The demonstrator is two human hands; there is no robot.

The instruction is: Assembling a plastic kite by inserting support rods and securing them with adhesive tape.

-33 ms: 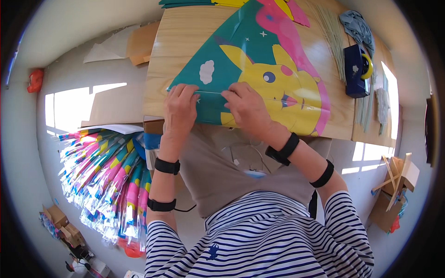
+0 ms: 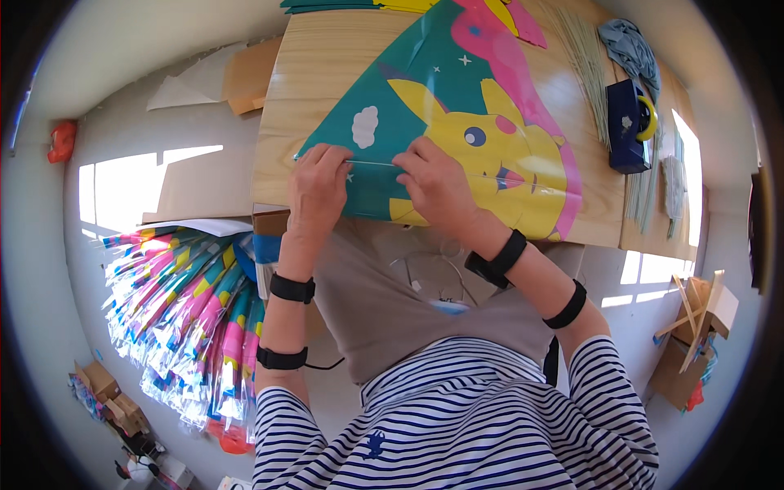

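A large printed kite (image 2: 412, 98), green and yellow with a pink edge and a cartoon face, lies spread on the wooden table (image 2: 318, 69). Across its near part runs a thin pale rod (image 2: 371, 163). My left hand (image 2: 318, 184) is closed on the rod by the kite's left corner, thumb and fingers pinched together. Closer to the yellow face, my right hand (image 2: 433, 181) pinches the same rod, its fingertips bent inward. Only a short length of rod shows between the two hands; my fingers hide the parts they grip.
Thin rods (image 2: 576, 61) lie on the table's right side, beside a dark blue tape dispenser (image 2: 625, 135) and a crumpled grey-blue cloth (image 2: 629, 49). Left of the table is a pile of colourful folded pieces in clear sleeves (image 2: 184, 318). Wooden sticks and cardboard boxes (image 2: 694, 318) stand at right.
My right hand has shifted very slightly to the right. My left hand and the kite stay practically in place.
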